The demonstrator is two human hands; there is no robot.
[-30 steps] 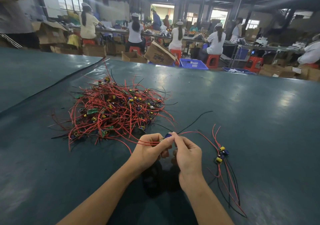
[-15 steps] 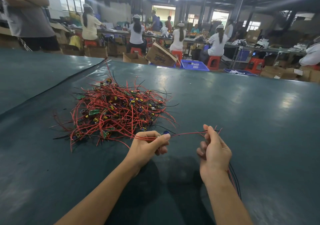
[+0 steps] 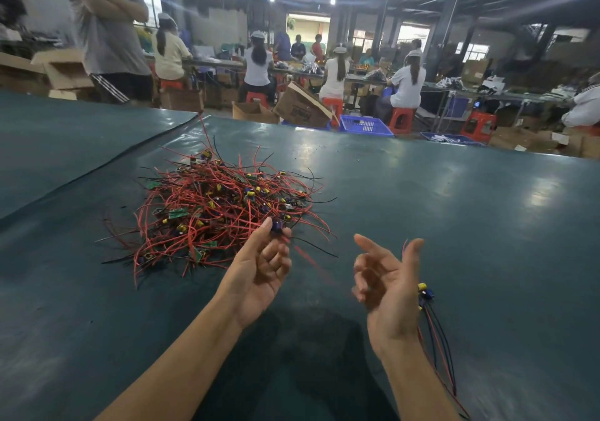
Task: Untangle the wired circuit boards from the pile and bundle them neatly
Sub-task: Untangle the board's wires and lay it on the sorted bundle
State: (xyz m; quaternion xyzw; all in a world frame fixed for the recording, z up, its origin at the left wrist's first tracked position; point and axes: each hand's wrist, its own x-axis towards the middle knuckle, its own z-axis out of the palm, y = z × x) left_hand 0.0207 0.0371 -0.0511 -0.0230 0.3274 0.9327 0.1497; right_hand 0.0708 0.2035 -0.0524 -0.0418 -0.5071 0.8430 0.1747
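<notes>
L hand [image 3: 259, 268] is palm-up, thumb & forefinger pinching a small wired board [image 3: 277, 225] at the tips, other fingers loosely bent. Its red lead shows only as a blurred streak, running from the pinch rightwards twd the R hand [image 3: 386, 281]. R hand is palm-up too, fingers spread & slack, no grip I can see. A red wire tip pokes up beside its forefinger, touching or not, can't tell.

Just beyond & left of the L hand lies the pile [image 3: 220, 212]: red & black leads going every way, green boards w/ yellow & blue parts mixed in. Right of the R hand, by the wrist, a few sorted boards [image 3: 426, 291] lie together, leads roughly parallel, long axis running back twd the person.

All on a dark green table cover [image 3: 470, 225], shiny w/ lamp glare. Far past both hands: workers [image 3: 406, 84] on red stools [image 3: 402, 119] at benches, a blue crate [image 3: 365, 125], cardboard boxes [image 3: 302, 107], one standing person [image 3: 110, 31], arms folded.
</notes>
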